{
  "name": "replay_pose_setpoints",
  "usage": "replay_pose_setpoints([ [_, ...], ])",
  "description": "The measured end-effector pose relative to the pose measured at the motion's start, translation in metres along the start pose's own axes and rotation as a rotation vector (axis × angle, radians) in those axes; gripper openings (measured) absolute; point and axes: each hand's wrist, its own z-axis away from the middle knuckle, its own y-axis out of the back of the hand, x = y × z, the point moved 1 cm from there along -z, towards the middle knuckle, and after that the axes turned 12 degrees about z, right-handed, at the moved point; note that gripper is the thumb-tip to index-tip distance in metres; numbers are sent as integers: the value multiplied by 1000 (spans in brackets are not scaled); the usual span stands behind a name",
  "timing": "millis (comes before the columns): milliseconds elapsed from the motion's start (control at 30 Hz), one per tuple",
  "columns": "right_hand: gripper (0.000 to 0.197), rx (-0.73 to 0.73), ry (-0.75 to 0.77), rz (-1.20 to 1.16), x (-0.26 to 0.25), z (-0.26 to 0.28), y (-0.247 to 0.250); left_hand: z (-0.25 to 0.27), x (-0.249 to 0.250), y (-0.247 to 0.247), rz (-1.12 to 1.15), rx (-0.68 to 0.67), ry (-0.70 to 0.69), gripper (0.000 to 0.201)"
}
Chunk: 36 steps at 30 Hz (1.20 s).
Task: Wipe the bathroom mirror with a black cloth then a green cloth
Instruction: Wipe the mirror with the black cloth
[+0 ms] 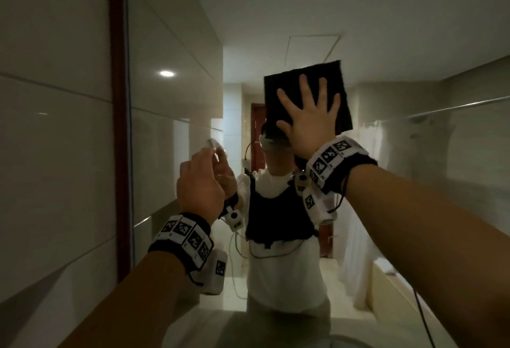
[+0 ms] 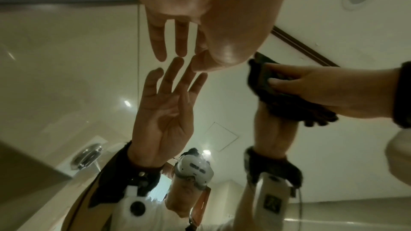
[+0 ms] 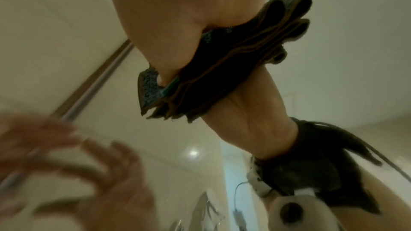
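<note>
A folded black cloth (image 1: 277, 78) lies flat against the bathroom mirror (image 1: 400, 77), high up and right of centre. My right hand (image 1: 310, 115) presses it onto the glass with spread, straight fingers. The right wrist view shows the cloth (image 3: 222, 69) squeezed between my palm (image 3: 173, 32) and its reflection. My left hand (image 1: 202, 179) is lower and to the left, with straight fingertips (image 2: 159, 41) touching the glass and holding nothing. In the left wrist view the cloth (image 2: 264, 80) sits off to the right under my right hand (image 2: 322, 90).
A dark red frame strip (image 1: 116, 126) borders the mirror on the left, with glossy wall tiles (image 1: 55, 154) beyond it. The glass reflects a person wearing a headset, a curtain rail and a doorway. A pale counter edge (image 1: 276, 328) runs along the bottom.
</note>
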Motion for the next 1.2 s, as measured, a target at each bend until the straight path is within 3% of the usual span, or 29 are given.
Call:
replay_pose_setpoints([
  [100,69,-18,242,91,-64,8,-4,-5,-12,1,122,-14,-6,48],
  [167,69,-22,270,106,-89,15,-9,-6,-18,1,205,-26,-17,40],
  [367,69,-21,385,118,-99,42,-17,5,-16,6,370,14,-45,62],
  [500,68,-74,471,96,-109,78,-33,11,-12,1,316,68,-89,53],
  [567,68,-80,465,91,-108,83,-36,14,-13,-2,306,71,-106,45],
  [767,69,-104,373,42,-83,96,-39,22,-12,-8,193,-64,-125,52],
  [900,70,-89,269,28,-38,115,-48,23,10,-7,120,-90,-56,56],
  [1033,71,-89,166,10,10,138,-58,43,36,-26,-74,-118,-61,58],
  [1200,73,-91,-38,-26,91,189,-78,82,60,-59,-88,-171,-91,59],
])
